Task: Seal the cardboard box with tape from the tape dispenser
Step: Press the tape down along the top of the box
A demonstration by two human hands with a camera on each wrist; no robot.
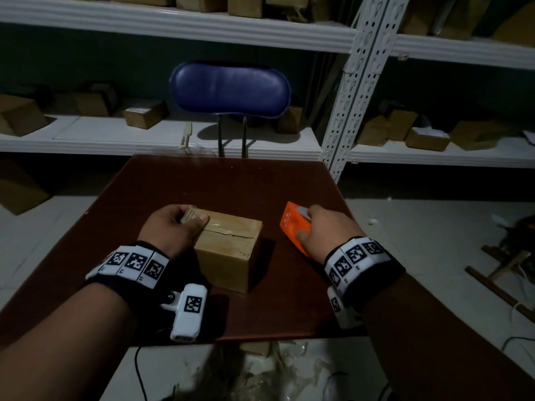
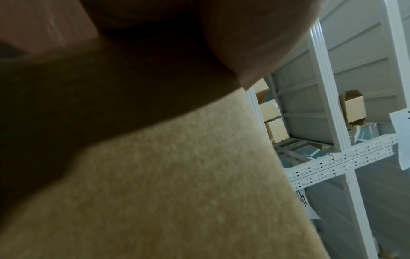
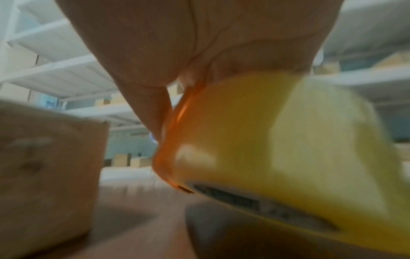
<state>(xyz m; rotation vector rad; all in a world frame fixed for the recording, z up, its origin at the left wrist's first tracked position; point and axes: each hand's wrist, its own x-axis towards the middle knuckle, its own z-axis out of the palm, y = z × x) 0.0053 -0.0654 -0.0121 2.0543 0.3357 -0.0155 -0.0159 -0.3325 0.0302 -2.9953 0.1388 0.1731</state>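
A small brown cardboard box point(image 1: 231, 250) stands on the dark red table point(image 1: 202, 186), its top flaps closed with a seam across the middle. My left hand point(image 1: 176, 224) grips the box's left top edge, thumb lying on the top near the seam. The box's side point(image 2: 177, 184) fills the left wrist view under my palm. My right hand point(image 1: 321, 230) holds an orange tape dispenser point(image 1: 292, 224) to the right of the box, just above the table. Up close the tape dispenser point(image 3: 266, 149) looks orange-yellow and blurred, with the box point(image 3: 48, 166) to its left.
A blue chair back point(image 1: 230, 88) stands behind the table's far edge. White metal shelving point(image 1: 173, 27) with several cardboard boxes runs along the back wall. Plastic scraps and a cable lie on the floor point(image 1: 289, 369) near the table's front edge.
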